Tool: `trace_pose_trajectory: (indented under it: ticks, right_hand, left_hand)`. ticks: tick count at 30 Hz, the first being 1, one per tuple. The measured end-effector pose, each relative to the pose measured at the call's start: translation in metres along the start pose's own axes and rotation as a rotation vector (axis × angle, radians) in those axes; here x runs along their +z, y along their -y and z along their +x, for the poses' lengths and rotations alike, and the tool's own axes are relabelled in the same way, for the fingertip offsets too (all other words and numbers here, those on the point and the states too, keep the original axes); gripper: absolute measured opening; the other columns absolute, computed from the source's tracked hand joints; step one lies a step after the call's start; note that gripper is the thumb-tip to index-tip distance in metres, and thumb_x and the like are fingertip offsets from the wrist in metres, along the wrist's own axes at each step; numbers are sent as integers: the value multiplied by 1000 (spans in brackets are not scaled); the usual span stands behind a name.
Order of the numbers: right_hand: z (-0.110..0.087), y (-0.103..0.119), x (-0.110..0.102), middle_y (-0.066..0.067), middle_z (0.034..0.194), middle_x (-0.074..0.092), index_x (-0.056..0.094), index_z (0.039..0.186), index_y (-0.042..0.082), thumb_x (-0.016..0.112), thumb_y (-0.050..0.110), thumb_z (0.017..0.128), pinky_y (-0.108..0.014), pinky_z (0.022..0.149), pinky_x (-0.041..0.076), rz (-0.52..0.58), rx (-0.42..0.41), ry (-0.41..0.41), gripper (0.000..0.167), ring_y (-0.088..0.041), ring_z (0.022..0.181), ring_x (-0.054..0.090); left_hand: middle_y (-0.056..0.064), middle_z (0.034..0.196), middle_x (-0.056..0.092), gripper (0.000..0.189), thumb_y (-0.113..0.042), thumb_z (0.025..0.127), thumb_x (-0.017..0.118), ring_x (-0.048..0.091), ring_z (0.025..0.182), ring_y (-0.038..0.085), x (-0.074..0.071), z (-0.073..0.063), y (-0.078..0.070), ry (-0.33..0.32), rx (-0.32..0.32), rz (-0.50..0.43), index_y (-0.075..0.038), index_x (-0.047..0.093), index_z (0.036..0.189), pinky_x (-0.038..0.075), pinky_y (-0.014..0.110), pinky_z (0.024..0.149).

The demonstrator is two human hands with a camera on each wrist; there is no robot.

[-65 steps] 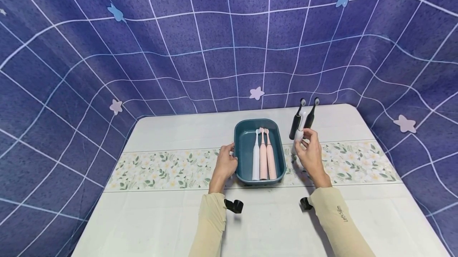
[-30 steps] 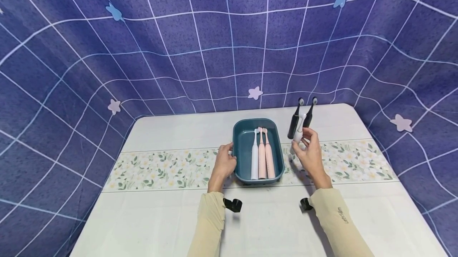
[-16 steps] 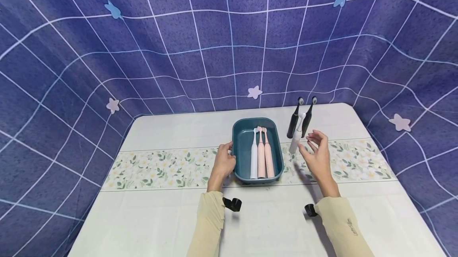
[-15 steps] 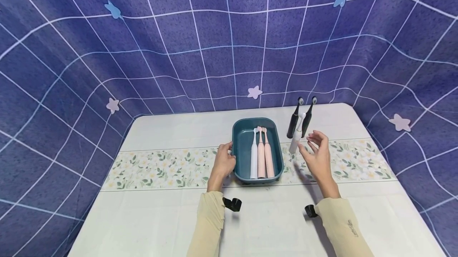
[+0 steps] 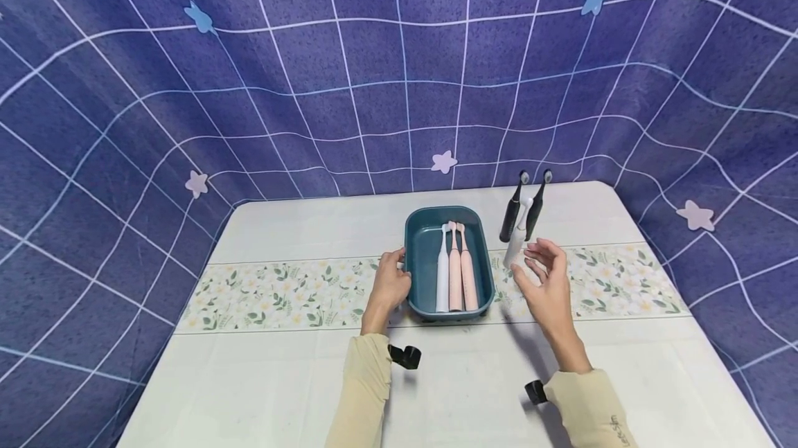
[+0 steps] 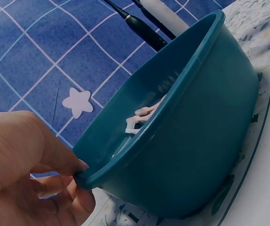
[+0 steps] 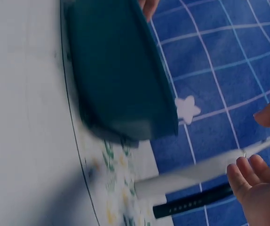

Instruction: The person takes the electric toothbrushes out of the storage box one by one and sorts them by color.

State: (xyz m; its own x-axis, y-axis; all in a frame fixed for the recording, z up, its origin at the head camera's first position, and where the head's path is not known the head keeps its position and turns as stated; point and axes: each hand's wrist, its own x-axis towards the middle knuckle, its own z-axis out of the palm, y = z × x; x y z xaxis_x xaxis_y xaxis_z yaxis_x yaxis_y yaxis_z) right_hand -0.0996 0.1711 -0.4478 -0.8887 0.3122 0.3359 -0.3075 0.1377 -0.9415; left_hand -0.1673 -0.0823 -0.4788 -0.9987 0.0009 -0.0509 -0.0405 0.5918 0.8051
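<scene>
My left hand [image 5: 390, 285] pinches the left rim of a teal plastic basin [image 5: 419, 261]; the left wrist view has thumb and fingers either side of the rim [image 6: 91, 179]. Inside lie a white electric toothbrush [image 5: 442, 278] and two pink electric toothbrushes [image 5: 456, 278], side by side with heads toward the back. Another white electric toothbrush [image 5: 515, 243] stands upright right of the basin. Just right of it is my right hand [image 5: 548, 289], thumb and fingers spread apart and holding nothing. In the right wrist view a gap shows between thumb and fingers.
Two black electric toothbrushes [image 5: 510, 219] stand upright close behind the standing white one. The white table [image 5: 280, 386] has a floral strip across it. A blue curtain [image 5: 312, 109] with a line grid and stars hangs around the back and sides.
My right hand held the standing white electric toothbrush, then let go of it and drew back toward me. That toothbrush stays upright. The left hand keeps its grip on the basin rim.
</scene>
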Motion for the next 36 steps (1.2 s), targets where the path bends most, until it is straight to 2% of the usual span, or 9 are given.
trace_pose_trajectory:
  ticks: [4,13,16,20,24,27,30,36]
  right_hand:
    - [-4,4,11,-29,126,46,33,134,-13,62,-16,80,-31,101,43,33,-21,38,62,-33,115,49]
    - [-5,11,33,-33,126,46,33,133,-15,63,-15,79,-45,101,40,23,-28,114,61,-44,116,48]
    - [-3,5,39,-34,125,46,34,133,-14,64,-15,79,-47,100,40,22,-32,130,62,-37,113,50]
    - [1,-12,45,-28,126,48,35,135,-9,66,-13,79,-43,101,41,5,-10,152,64,-21,112,51]
    - [5,-23,51,-22,127,49,35,136,-4,69,-8,80,-40,102,42,-49,19,193,65,-27,115,52]
    - [7,-26,56,-26,128,48,34,137,-5,69,-6,80,-44,103,40,-67,27,229,67,-38,118,50]
    - [9,-29,62,-29,129,46,33,137,-7,68,-7,80,-49,104,39,-64,54,258,67,-43,119,48]
    - [11,-27,70,-26,132,45,31,138,-4,68,-1,82,-46,104,40,-133,116,309,66,-38,120,49]
  left_hand:
    - [13,123,51,51,1,88,52,52,88,21,0,0,1,-6,4,-5,0,47,139,43,39,88]
    - [15,119,52,49,2,87,53,52,91,23,1,-1,3,-22,34,11,1,49,136,43,41,90]
    - [15,119,52,49,1,87,54,52,90,23,1,-1,2,-24,36,17,2,49,135,43,40,89]
    - [15,118,53,49,1,87,54,52,89,22,0,0,1,-23,33,22,2,49,136,44,40,86]
    - [14,119,52,49,0,88,53,52,91,22,1,0,1,-20,24,24,0,49,137,43,39,88]
    - [14,120,52,49,0,88,53,52,92,23,0,0,1,-20,21,22,0,49,137,43,40,89]
    - [14,120,52,50,1,87,53,52,91,23,0,0,2,-19,21,22,0,49,137,43,39,88]
    - [13,120,52,50,0,88,53,52,89,21,0,0,1,-18,17,25,-1,49,137,44,38,85]
